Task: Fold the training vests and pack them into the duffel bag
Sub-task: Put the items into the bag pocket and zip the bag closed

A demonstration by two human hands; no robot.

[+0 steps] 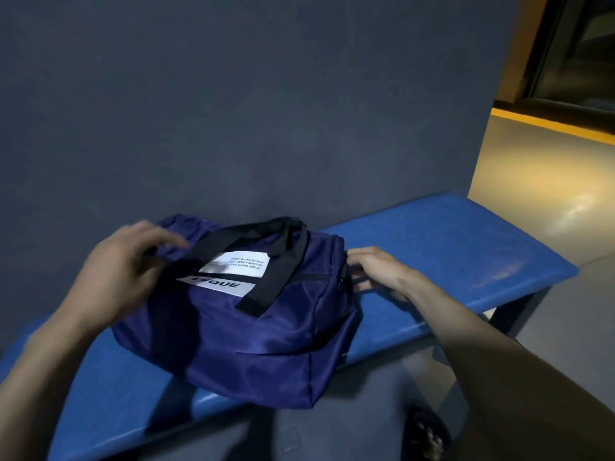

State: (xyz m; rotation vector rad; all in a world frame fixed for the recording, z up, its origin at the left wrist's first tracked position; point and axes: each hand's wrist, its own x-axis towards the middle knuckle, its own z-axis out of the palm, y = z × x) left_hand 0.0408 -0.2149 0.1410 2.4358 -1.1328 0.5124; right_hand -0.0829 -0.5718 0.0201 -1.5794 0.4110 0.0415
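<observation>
Navy nylon: your bag [266, 327] lies on the blue bench [449, 247], black handles [266, 247] flopped over its top, contents hidden. Your left hand [123, 271] hovers at its far left end, fingers loosely curled, blurred. Your right hand [379, 271] grips the right end; what it pinches you cannot tell.

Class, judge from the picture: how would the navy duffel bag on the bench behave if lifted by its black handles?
The duffel bag would probably sag, since its thin fabric creases and slumps. Its sheen suggests it may slide easily on the bench. The handles lie limp, so they are likely floppy.
</observation>
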